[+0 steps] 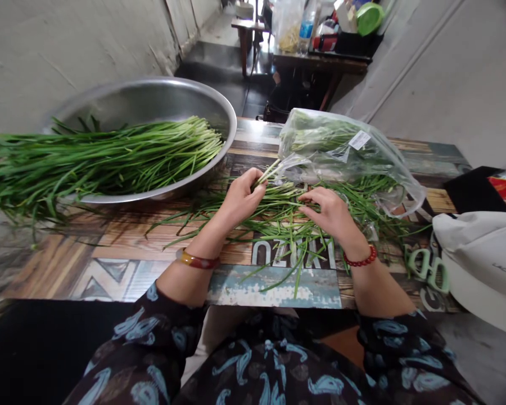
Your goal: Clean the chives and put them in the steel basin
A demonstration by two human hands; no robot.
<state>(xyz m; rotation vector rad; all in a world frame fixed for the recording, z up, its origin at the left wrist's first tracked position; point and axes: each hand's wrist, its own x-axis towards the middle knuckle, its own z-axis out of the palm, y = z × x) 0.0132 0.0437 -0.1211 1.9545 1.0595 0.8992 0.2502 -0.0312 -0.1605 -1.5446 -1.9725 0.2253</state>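
My left hand (245, 193) is closed around a few garlic chives (272, 169), their pale stem ends pointing up and to the right. My right hand (328, 209) is to the right of it, thumb and forefinger close together on a thin chive stalk over the pile. Loose garlic chives (284, 225) lie spread on the table beneath and between both hands. Just behind my right hand, a clear plastic bag (388, 154) with a white label holds more chives. On the left, a wide metal basin (230, 126) carries a thick bundle of chives (139, 157), leafy ends hanging over its side.
The patterned wooden table (135, 236) has its near edge at my body. At the right lie a white cap (484, 264) and green-rimmed glasses (428, 267). Behind stands another table (320, 63) with a water bottle (307, 28) and a green lid (370, 18). Walls flank both sides.
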